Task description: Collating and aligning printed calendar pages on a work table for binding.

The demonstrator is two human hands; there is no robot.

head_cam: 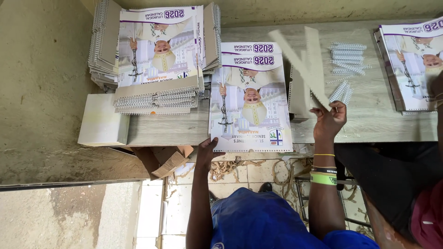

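Observation:
My left hand rests on the near edge of a printed calendar that lies on the wooden bench. Its fingers press the bottom left corner of the calendar. My right hand is raised above the bench and grips a grey cardboard sheet by its lower corner. The sheet is blurred and tilted up towards the far side. More grey cardboard sheets lie in a pile under it, just right of the calendar. A green band and thin bracelets sit on my right wrist.
A tall stack of wire-bound calendars stands at the far left. White wire binding coils lie at the back right. Another calendar pile sits at the right edge. A white box lies beside the bench. Another person stands at right.

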